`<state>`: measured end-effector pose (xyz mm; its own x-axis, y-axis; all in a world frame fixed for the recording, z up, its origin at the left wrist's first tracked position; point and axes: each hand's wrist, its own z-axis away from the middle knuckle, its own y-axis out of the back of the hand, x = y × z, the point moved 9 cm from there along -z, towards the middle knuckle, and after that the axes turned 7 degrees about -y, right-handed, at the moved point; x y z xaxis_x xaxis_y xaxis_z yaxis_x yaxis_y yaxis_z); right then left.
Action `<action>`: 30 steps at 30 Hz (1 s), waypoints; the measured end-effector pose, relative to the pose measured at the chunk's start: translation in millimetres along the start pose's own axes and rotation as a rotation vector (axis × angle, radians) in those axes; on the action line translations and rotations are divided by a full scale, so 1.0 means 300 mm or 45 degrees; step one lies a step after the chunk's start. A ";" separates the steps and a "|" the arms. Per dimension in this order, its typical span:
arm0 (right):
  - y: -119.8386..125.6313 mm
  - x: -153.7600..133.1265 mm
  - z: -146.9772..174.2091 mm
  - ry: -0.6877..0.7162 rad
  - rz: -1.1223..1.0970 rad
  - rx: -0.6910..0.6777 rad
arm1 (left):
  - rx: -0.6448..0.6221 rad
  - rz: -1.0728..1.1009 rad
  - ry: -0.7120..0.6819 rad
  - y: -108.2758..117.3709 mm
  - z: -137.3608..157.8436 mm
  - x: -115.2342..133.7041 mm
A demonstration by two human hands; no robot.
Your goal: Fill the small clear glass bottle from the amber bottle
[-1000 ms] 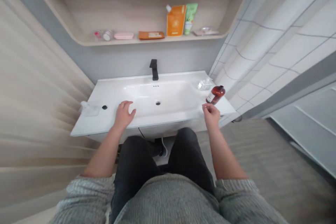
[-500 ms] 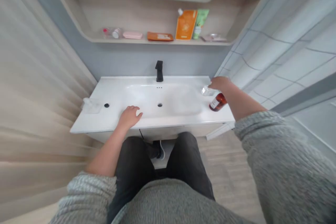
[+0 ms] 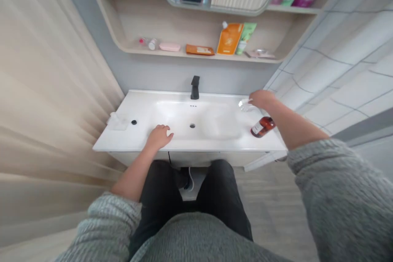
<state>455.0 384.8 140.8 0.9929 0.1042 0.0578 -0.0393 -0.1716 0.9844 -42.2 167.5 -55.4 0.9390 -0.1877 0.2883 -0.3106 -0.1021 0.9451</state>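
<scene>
My left hand (image 3: 159, 137) lies on the front edge of the white sink (image 3: 144, 141), fingers spread, with nothing in it. At the counter's right end my right hand (image 3: 262, 100) has its fingers closed on a small clear container (image 3: 245, 106); its exact kind is blurred. Just in front of that hand stands an amber pump-style bottle (image 3: 262, 127) with a white label, its top partly hidden by my forearm. Behind the basin is a black faucet (image 3: 195, 87).
A clear box with white tissue (image 3: 118, 121) sits on the counter's left end, near a black round hole (image 3: 134, 122). Above, a shelf (image 3: 172, 55) holds an orange pouch (image 3: 229, 39), a green tube (image 3: 246, 37) and small items. A curtain (image 3: 55, 90) hangs left; a tiled wall stands right.
The camera view has shifted, so the counter and shelf appear further right and more of the upper shelf shows. Both hands keep about the same places on the counter.
</scene>
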 end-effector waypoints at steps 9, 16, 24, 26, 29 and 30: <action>0.259 -0.468 0.342 0.481 -0.439 -0.073 | 0.106 0.197 0.007 0.065 0.014 0.017; 0.215 -0.709 0.741 0.701 -0.959 -0.212 | -0.004 1.267 -0.336 0.110 0.173 0.361; 0.182 -0.829 0.929 0.715 -1.048 -0.231 | 0.049 1.175 -0.303 0.135 0.326 0.536; 0.200 -0.809 0.943 0.670 -1.102 -0.197 | 0.150 1.252 -0.251 0.128 0.346 0.535; 0.183 -0.747 0.965 0.520 -1.336 -0.135 | 0.257 1.632 -0.145 0.086 0.375 0.531; 0.154 -0.730 0.977 0.465 -1.426 -0.131 | 0.279 1.758 -0.106 0.070 0.384 0.529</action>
<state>268.8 66.9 125.0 0.3893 0.4231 -0.8182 0.8069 0.2718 0.5245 83.3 22.9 -7.5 -0.1487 -0.3162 0.9370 -0.9887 0.0630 -0.1357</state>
